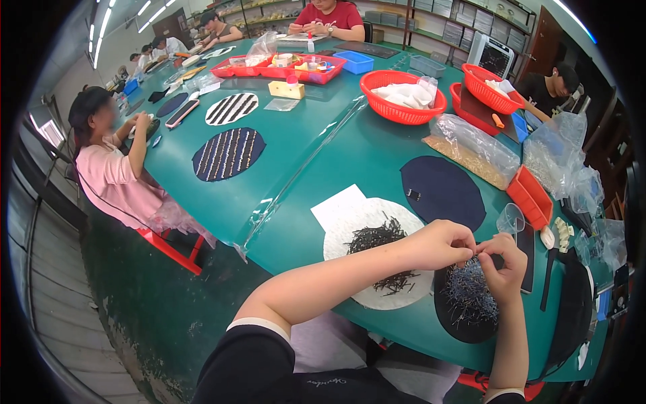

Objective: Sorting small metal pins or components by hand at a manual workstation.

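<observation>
The person's left hand and right hand are meeting fingertip to fingertip above the green counter. Both grips are pinched narrow; what sits between the fingertips is too small to tell, so it cannot be said what either grip is holding.

Directly below the two grips, a round black mat covered with thin pale metal pins is lying on the counter, near its front edge. Just to the left of the left grip, a round white mat carrying a loose heap of thin dark pins is resting flat, with a white sheet of paper tucked under its far-left rim. Beyond the grips, farther from the person, a round dark-blue cloth mat is lying with one small dark part on it.

To the right of the right grip, a small clear plastic cup is standing just beside an orange rectangular plastic tray. Farther beyond, a clear plastic bag of tan pieces is lying near a round red plastic basket holding white material.

Well to the left of the grips, another person in a pink top is sitting at the counter's far-left side, close to two round mats lined with rows of pins.
</observation>
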